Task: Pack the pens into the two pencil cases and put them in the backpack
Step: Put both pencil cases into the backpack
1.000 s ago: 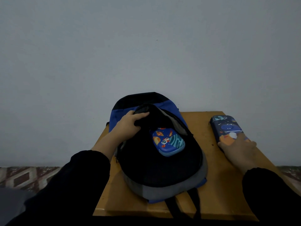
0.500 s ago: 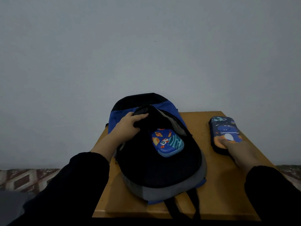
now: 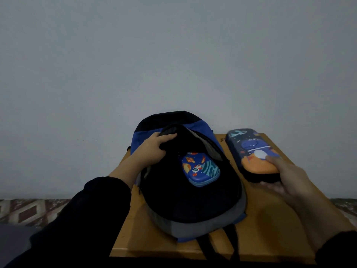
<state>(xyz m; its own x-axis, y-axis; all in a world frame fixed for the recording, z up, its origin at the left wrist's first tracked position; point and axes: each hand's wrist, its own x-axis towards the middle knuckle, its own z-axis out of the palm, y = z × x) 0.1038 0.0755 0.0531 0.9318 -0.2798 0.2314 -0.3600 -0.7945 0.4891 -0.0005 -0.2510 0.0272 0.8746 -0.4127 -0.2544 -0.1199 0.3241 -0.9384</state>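
A: Where are the cases?
B: I see the space pencil case (image 3: 201,169) inside the backpack (image 3: 193,200), whose opening my left hand (image 3: 154,147) grips. Right of the backpack, my right hand (image 3: 286,178) clasps the dinosaur pencil case (image 3: 253,151).

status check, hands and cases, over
Left hand holding backpack mouth open. Space case inside. Right hand gripping dinosaur case beside the backpack on the table. Path clear.
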